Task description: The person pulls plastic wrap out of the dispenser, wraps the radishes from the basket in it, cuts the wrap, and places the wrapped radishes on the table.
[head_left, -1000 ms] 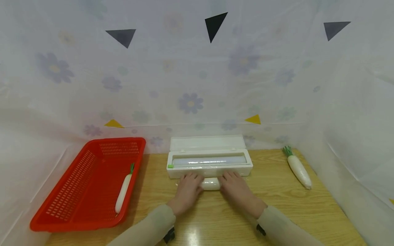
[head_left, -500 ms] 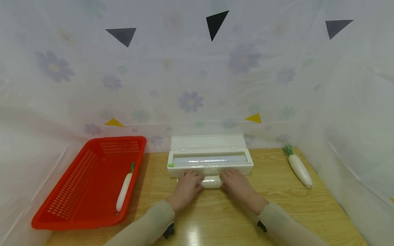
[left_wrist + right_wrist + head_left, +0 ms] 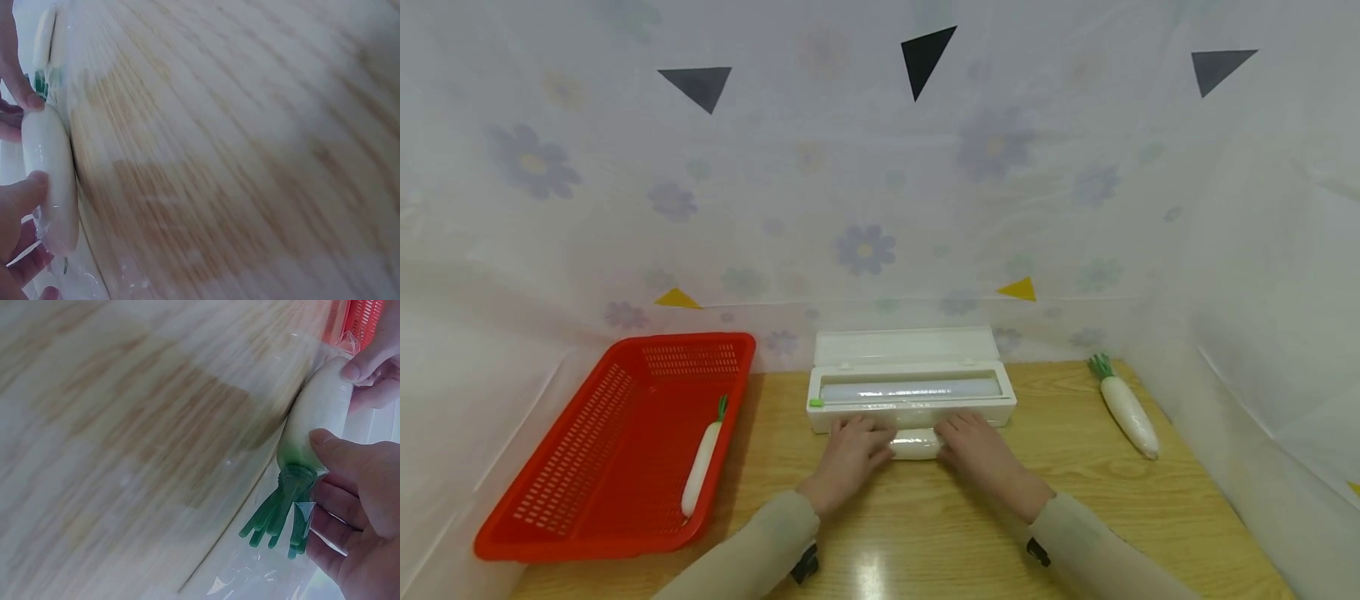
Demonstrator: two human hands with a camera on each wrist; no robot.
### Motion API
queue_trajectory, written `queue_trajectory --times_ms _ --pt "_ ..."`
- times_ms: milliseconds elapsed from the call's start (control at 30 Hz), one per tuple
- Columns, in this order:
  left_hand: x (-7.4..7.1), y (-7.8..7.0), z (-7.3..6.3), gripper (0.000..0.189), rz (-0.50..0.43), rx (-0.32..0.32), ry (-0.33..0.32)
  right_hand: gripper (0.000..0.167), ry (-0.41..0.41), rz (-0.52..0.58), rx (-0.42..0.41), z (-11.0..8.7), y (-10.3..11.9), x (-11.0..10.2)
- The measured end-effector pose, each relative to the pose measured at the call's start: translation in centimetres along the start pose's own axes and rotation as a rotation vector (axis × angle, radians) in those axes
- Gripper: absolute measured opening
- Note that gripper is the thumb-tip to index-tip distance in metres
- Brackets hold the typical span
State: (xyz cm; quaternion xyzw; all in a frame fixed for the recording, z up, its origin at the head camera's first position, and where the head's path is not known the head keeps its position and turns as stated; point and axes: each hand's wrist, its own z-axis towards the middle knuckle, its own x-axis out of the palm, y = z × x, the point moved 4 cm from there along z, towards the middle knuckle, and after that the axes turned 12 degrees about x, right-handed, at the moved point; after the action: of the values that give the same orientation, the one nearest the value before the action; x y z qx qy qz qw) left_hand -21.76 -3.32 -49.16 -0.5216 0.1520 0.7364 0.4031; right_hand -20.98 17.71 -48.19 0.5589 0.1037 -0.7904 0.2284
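A white radish (image 3: 915, 444) lies crosswise on the table, directly in front of the cling film box. Clear film (image 3: 47, 231) wraps it, crinkled at its tapered end. My left hand (image 3: 848, 454) grips that end, thumb on the near side and fingers beyond. At the other end, my right hand (image 3: 981, 458) holds the radish near its green stems (image 3: 284, 509), the thumb (image 3: 331, 447) pressing the white body. Hands cover both ends in the head view. The white cling film box (image 3: 910, 417) has its lid raised, showing the film roll (image 3: 910, 390) inside.
On the left stands a red basket (image 3: 613, 550) with another white radish (image 3: 702, 471) inside. A film-wrapped radish (image 3: 1129, 414) lies at the table's right. The wooden table (image 3: 917, 533) has a patterned white curtain (image 3: 865, 167) behind it and at both sides.
My left hand has shifted slightly left along the radish. My right hand and the radish look almost unmoved, and the box stays where it was.
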Motion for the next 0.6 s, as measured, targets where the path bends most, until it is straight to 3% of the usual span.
queue_trajectory --times_ms 300,600 --pt "-0.2 0.22 0.24 0.031 0.0 -0.028 0.005 0.031 0.004 0.018 0.007 -0.02 -0.1 0.21" --pt "-0.31 -0.05 -0.01 0.029 0.038 0.007 -0.001 0.031 0.014 0.022 0.028 0.05 -0.21 0.24"
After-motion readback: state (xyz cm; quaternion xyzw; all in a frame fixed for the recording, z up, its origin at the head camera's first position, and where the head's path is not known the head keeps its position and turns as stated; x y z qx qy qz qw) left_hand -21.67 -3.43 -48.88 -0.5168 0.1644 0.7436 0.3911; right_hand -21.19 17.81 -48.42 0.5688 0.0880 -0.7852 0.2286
